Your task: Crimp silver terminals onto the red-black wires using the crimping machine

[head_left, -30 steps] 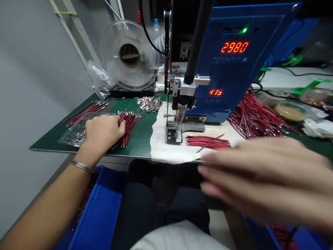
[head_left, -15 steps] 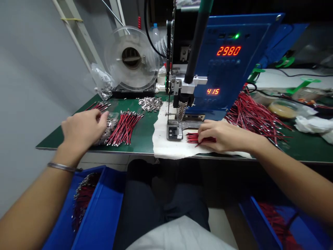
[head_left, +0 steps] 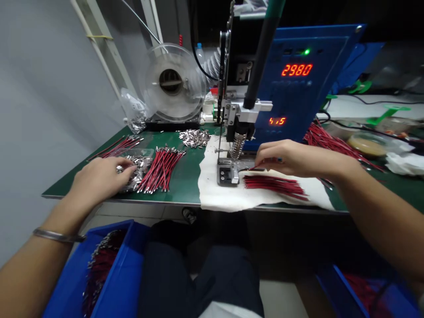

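My left hand rests with curled fingers at a clear bag of small silver metal connectors. Its fingertips are partly hidden, so what lies in them cannot be made out. My right hand pinches a thin red and black wire beside the metal fixture of the blue machine. That wire's end points left, at the fixture under the spring-loaded head. Below the right hand, a bundle of red and black wires lies on a white cloth.
Wires with metal ends lie right of the bag, a connector pile behind them. A clear reel stands at the back. More red wires lie at right. Blue bins with wires sit below the table edge.
My right hand has risen off the wire bundle with a wire and moved toward the fixture, uncovering the bundle. My left hand has lowered onto the bag of connectors. The view has shifted slightly.
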Demonstrator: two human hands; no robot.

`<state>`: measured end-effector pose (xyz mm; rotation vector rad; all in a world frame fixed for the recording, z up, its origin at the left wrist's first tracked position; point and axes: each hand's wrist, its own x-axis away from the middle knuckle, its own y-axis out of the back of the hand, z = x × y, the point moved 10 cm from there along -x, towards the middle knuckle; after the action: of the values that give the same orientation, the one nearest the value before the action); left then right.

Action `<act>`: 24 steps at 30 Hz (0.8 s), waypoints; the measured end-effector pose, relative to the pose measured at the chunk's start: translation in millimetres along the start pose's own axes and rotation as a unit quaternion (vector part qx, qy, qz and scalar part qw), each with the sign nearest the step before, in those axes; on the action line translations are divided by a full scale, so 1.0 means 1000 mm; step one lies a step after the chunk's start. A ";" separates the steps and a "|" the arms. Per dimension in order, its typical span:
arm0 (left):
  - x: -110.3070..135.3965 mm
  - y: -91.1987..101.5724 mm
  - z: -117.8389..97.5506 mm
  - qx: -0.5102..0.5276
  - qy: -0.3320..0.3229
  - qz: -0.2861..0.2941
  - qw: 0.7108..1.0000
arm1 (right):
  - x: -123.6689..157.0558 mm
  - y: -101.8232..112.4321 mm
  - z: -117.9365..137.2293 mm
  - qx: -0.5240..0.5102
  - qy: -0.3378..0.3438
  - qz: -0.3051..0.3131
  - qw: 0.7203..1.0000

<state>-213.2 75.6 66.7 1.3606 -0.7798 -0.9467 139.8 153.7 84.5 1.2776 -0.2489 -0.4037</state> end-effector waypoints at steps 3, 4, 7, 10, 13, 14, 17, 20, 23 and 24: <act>-0.006 -0.006 0.002 0.000 0.002 0.020 1.000 | -0.014 0.002 -0.006 -0.029 -0.004 0.028 0.999; -0.008 -0.007 0.002 0.002 0.002 0.023 1.000 | -0.018 0.001 -0.009 -0.036 -0.010 0.037 0.999; -0.014 -0.006 0.002 0.019 -0.010 0.027 0.999 | -0.027 -0.004 -0.009 -0.081 0.000 0.065 0.995; -0.022 -0.006 0.004 0.010 -0.020 0.028 0.999 | -0.032 -0.010 -0.003 -0.140 0.027 0.074 0.987; -0.031 -0.011 0.003 0.014 -0.031 0.048 0.998 | -0.032 -0.012 -0.006 -0.179 0.018 0.035 0.983; -0.033 -0.013 0.000 0.026 -0.038 0.053 0.998 | -0.031 -0.012 -0.009 -0.192 0.008 0.015 0.981; -0.035 -0.015 -0.006 0.060 -0.050 0.059 0.995 | -0.028 -0.013 -0.016 -0.220 -0.021 -0.046 0.974; -0.033 -0.015 -0.009 0.074 -0.040 0.059 0.995 | -0.028 -0.016 -0.017 -0.217 -0.032 -0.084 0.972; -0.029 -0.012 -0.011 0.073 -0.032 0.055 0.995 | -0.029 -0.017 -0.012 -0.193 -0.021 -0.105 0.975; -0.028 -0.011 -0.011 0.072 -0.031 0.050 0.996 | -0.029 -0.017 -0.010 -0.186 -0.017 -0.110 0.976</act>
<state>-216.6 106.3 57.2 1.4080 -0.9711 -0.8705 115.4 170.9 66.9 0.9320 -0.0546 -0.6317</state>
